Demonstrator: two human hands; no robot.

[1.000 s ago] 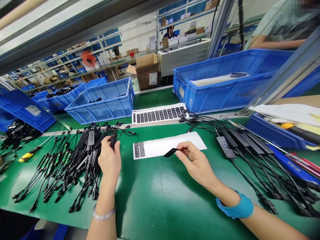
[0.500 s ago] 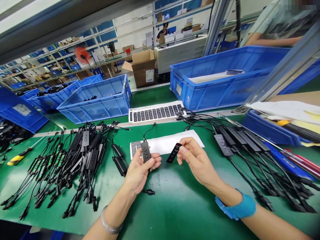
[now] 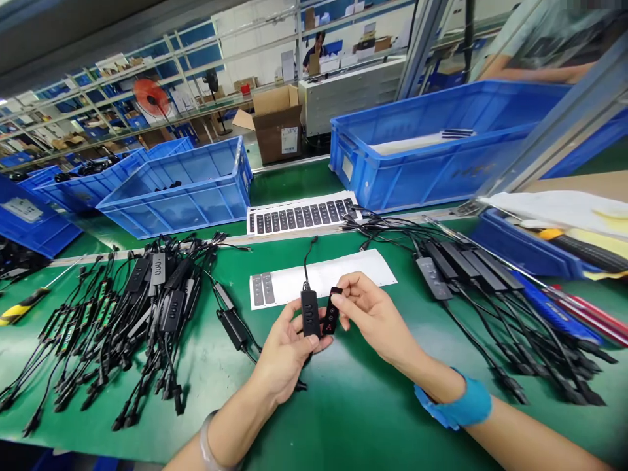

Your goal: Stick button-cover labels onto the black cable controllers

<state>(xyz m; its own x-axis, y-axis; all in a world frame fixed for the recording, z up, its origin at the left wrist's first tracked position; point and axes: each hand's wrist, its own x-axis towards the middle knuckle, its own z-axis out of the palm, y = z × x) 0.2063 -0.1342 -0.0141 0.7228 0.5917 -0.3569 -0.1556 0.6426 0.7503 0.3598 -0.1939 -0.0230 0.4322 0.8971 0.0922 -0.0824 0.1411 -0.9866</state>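
Note:
My left hand (image 3: 287, 347) grips a black inline controller (image 3: 309, 313) upright over the green bench, its cable trailing up and away. My right hand (image 3: 371, 313) pinches a small black button sticker (image 3: 332, 311) right beside the controller, almost touching it. Behind both hands lies a white backing sheet (image 3: 343, 271) with two stickers left at its left end. A fuller sticker sheet (image 3: 300, 214) rests farther back.
A heap of black cabled controllers (image 3: 142, 307) lies on the left, another row of them (image 3: 471, 275) on the right. Blue crates (image 3: 181, 190) (image 3: 441, 150) stand behind. A screwdriver (image 3: 22, 304) lies far left, tools in a tray (image 3: 549, 242) at right. Other people work in the background.
My left hand brought a controller from the left pile to the middle. My right hand carried the peeled sticker down beside it. The two pieces are now nearly touching.

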